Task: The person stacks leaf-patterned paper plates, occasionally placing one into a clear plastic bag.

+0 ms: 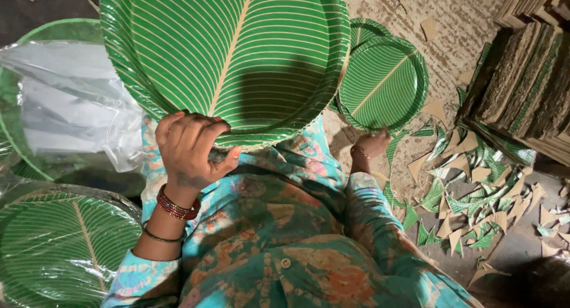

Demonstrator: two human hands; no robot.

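Note:
My left hand [193, 150] grips the near rim of a stack of round green paper plates [231, 52] printed with a leaf-vein pattern, held up close to the camera. Red and dark bangles circle that wrist. My right hand [371, 144] reaches down to the floor at the near edge of a second pile of the same green plates [383, 82], fingers touching its rim. My lap in a teal patterned garment fills the lower middle.
Clear plastic wrap [71, 106] covers more plate stacks at left, with a wrapped stack [59, 242] at lower left. Green and brown paper offcuts [475, 195] litter the floor at right. Stacked cardboard sheets [522, 76] stand at upper right.

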